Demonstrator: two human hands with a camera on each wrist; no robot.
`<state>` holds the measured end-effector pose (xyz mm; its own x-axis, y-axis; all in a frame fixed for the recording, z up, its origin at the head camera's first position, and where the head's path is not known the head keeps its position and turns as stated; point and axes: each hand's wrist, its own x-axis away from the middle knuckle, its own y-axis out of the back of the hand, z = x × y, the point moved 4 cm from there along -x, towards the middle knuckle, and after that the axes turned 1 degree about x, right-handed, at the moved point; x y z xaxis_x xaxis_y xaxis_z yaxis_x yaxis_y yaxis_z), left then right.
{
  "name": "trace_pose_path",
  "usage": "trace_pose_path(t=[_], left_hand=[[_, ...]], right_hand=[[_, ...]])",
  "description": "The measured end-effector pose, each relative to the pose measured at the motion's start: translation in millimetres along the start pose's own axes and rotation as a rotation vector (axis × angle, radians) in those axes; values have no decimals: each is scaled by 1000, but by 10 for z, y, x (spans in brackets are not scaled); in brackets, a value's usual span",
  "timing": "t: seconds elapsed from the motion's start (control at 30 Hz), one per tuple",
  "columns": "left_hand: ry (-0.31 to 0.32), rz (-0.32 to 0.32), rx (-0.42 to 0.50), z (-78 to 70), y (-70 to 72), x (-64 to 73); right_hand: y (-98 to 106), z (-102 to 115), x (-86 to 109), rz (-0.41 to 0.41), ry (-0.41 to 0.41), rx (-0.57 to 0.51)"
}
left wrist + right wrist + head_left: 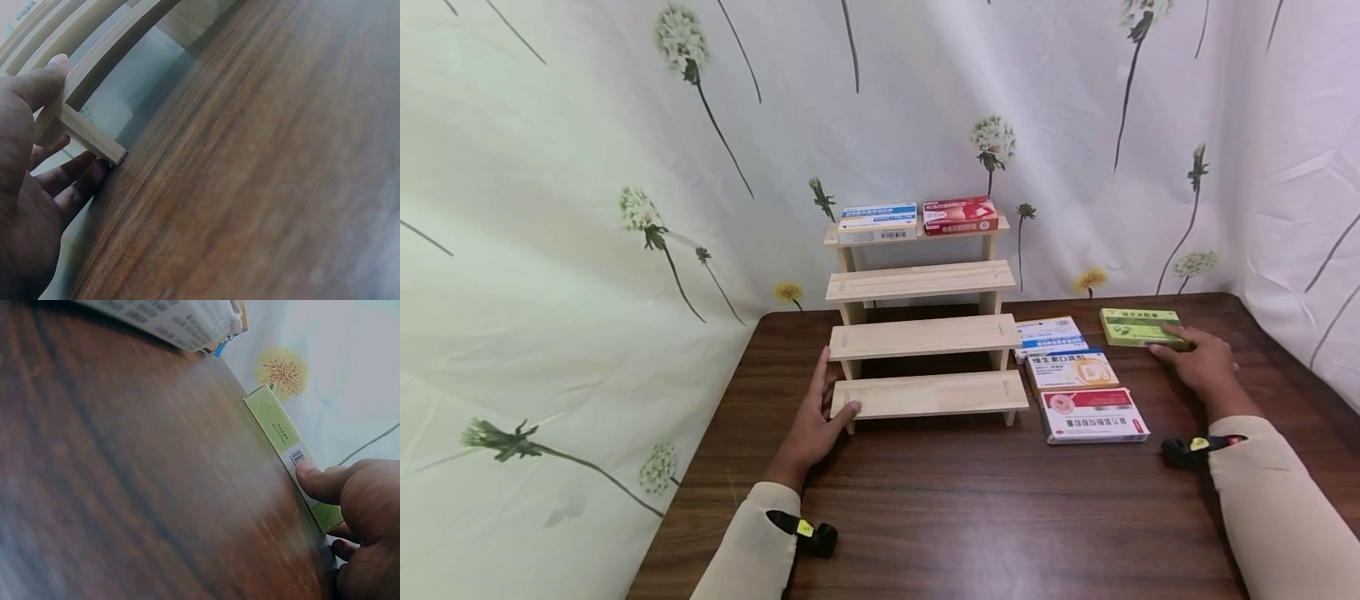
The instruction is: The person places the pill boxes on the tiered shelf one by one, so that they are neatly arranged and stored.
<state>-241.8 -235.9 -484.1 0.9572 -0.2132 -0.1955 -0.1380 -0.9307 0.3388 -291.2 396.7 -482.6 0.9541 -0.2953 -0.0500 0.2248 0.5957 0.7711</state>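
Note:
A four-step wooden display stand (925, 336) stands on the table in the head view. My left hand (815, 421) holds the left end of its lowest step, thumb over the front edge and fingers along the side. The left wrist view shows that thumb (50, 78) on the step and the lower fingers beside the stand's foot (97, 137). Farther right, my right hand (1206, 364) grips a green medicine box (1127, 327) lying flat near the table's back edge. In the right wrist view, the thumb (319, 480) presses the box's barcode side; the other fingers are partly hidden.
On the top step sit a blue-and-white medicine box (877, 221) and a red one (960, 215). Right of the stand lie a blue-and-white box (1051, 333), a vitamin D box (1072, 370) and a red-and-white box (1093, 417). A flower-print curtain (910, 108) surrounds the brown table (970, 508).

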Motion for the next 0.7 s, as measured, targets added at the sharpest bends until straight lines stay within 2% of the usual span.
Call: trace_pose_path(t=[0.3,0.7], left_hand=[[7,-1,3,-7,3,-10],[3,2,-6,8,6,-9]], right_hand=[[-16,26,-21,-57,-73,-35],[-5,43,-2,-132,-149,-137]])
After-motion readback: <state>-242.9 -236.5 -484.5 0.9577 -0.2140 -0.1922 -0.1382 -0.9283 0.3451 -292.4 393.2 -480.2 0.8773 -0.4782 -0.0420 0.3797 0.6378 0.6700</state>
